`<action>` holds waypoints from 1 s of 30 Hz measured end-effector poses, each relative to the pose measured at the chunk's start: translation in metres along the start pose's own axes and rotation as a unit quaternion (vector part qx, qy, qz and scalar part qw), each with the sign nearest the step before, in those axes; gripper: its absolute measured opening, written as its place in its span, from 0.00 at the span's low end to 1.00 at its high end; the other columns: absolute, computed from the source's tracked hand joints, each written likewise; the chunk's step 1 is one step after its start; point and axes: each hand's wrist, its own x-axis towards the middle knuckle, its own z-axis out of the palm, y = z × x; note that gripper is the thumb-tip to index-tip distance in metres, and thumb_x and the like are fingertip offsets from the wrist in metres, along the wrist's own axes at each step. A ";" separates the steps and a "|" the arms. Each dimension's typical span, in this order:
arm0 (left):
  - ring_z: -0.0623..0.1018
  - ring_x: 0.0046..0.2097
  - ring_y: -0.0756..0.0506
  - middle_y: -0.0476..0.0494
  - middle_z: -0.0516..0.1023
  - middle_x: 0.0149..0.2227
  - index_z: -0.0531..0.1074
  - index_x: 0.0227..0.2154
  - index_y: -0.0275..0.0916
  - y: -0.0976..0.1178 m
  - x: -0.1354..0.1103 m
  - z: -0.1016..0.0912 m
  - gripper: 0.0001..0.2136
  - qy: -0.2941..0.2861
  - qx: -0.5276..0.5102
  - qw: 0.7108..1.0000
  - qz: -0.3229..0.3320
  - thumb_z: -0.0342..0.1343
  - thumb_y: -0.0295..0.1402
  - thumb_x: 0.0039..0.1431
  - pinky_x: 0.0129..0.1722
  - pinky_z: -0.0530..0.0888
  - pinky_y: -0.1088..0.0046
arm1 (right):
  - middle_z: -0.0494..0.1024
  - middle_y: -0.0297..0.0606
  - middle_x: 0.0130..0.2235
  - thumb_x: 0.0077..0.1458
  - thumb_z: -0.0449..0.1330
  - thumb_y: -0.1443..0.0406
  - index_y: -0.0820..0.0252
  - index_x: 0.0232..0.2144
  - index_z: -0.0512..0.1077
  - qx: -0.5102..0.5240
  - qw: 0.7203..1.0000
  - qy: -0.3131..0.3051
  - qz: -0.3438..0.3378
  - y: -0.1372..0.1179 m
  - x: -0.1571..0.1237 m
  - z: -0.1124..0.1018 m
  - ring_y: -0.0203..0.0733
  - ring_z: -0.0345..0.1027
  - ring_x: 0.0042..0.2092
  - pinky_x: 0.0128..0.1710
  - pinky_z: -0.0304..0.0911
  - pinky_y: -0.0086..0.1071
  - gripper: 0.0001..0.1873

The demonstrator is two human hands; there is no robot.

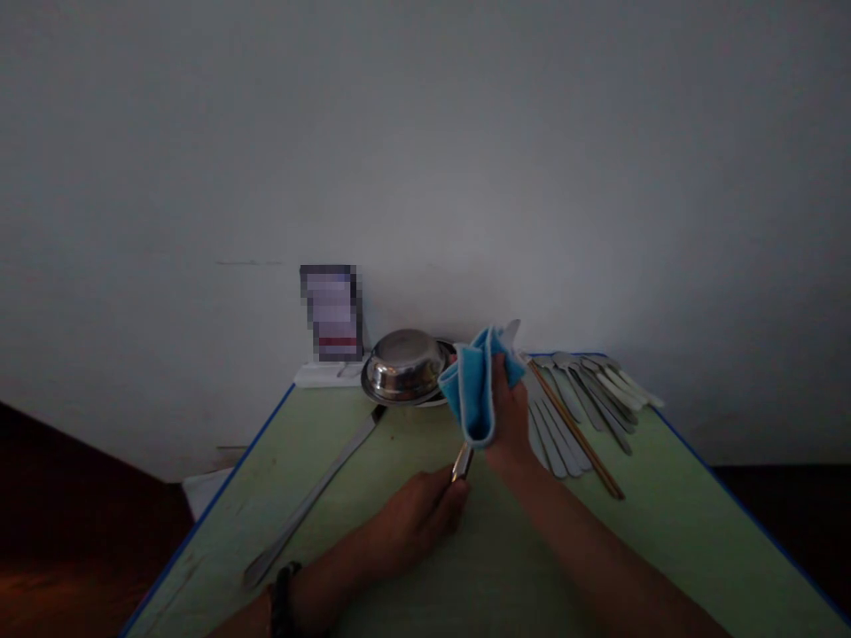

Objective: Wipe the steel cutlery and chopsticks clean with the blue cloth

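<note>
My left hand (422, 514) is closed around the handle of a shiny metal table knife (462, 462), low over the middle of the table. Folded about the knife's middle is a blue cloth (473, 385), gripped by my right hand (511, 421). Past the cloth's far side a pale blade tip pokes out; the rest of the blade is hidden in the folds. Just right of my right hand lie several metal knives (558, 443) and a pair of brown chopsticks (578, 434).
An upturned steel bowl (405, 363) stands at the back beside a propped-up, blurred phone (332, 312). A long-handled metal utensil (319, 492) lies on the left. Several spoons and forks (595, 390) rest at the back right. The green table (665, 514) has blue edges and meets a grey wall.
</note>
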 end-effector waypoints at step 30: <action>0.64 0.26 0.51 0.53 0.63 0.25 0.62 0.49 0.39 -0.009 0.005 0.009 0.18 0.047 -0.139 0.988 -0.052 0.39 0.44 0.64 0.26 0.64 0.77 | 0.76 0.36 0.30 0.46 0.59 0.51 0.60 0.28 0.74 -0.113 0.980 -0.163 -0.020 -0.053 0.048 -0.062 0.42 0.68 0.33 0.39 0.62 0.39 0.18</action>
